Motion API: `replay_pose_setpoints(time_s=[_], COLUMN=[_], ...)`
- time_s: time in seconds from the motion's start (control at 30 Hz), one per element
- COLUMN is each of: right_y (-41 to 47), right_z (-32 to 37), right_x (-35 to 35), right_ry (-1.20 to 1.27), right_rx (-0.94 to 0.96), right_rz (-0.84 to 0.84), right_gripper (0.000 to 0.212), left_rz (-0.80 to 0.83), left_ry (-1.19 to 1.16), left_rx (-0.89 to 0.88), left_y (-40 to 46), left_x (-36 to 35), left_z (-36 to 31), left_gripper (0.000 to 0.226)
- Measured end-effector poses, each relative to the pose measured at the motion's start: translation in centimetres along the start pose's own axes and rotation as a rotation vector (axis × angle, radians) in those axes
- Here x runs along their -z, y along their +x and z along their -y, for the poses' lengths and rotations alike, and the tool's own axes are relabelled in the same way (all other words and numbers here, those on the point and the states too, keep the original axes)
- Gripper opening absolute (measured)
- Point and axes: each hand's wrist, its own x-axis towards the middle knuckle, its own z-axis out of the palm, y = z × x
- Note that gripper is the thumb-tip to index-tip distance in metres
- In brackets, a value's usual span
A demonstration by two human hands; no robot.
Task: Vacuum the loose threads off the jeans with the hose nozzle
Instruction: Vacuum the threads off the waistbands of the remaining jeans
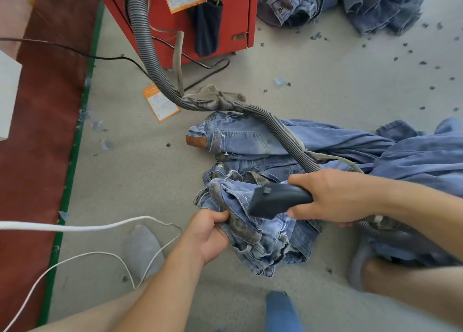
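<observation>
1. Now: jeans point(265, 234) bunched on floor point(325, 86), low centre, atop more denim point(413, 156) w/ legs trailing right.
2. Left hand point(209, 234) pinching waistband edge, fingers curled round fabric.
3. Right hand point(333, 196) wrapped round nozzle point(275, 201) handle; wide black mouth pressed to jeans just right of left hand.
4. Hose point(155, 63) ribbed grey, running from red cabinet point(233, 13) across denim to nozzle.
5. Denim heap point(350, 3) top right; blue scraps point(423, 62) scattered nearby.
6. White cord point(75, 227) looping at left, by grey sock point(142, 249).
</observation>
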Motion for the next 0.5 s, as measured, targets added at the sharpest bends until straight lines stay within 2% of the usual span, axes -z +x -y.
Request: replay_pose_setpoints(time_s=[0.1,0.2,0.27,0.3,0.33,0.4,0.43,0.47,0.5], right_y=[1.0,0.9,0.3,0.1,-0.2,-0.5,-0.6,-0.6,-0.7], right_z=[1.4,1.1,0.0,-0.8,-1.4,-2.8,-3.2,-3.6,-3.8], right_x=[-0.4,1.4,3.1,3.7,4.2,4.7,4.7,4.7,4.6], right_ry=[0.065,0.230,0.332,0.391,0.448,0.484,0.475,0.460,0.436], right_rx=[0.038,-0.029,-0.078,-0.106,-0.135,-0.181,-0.194,-0.201,-0.205], right_rz=[-0.103,-0.267,-0.324,-0.355,-0.387,-0.433,-0.436,-0.428,-0.413], right_gripper=[0.023,0.019,0.015,0.013,0.011,0.014,0.016,0.017,0.017], left_rz=[0.016,0.062,0.049,-0.012,-0.106,-0.333,-0.409,-0.456,-0.454], left_ry=[0.044,0.041,0.110,0.194,0.278,0.364,0.408,0.412,0.366], left_rx=[0.024,0.033,0.077,0.087,0.087,-0.001,-0.057,-0.103,-0.141], left_y=[0.0,0.3,0.7,1.1,1.5,2.1,2.5,2.6,2.8], left_x=[-0.4,0.7,1.5,2.0,2.5,3.4,4.2,4.6,4.9], left_z=[0.5,0.6,0.7,0.7,1.0,1.5,1.6,1.4,1.2], left_gripper=[0.047,0.057,0.073,0.075,0.066,0.034,0.026,0.037,0.057])
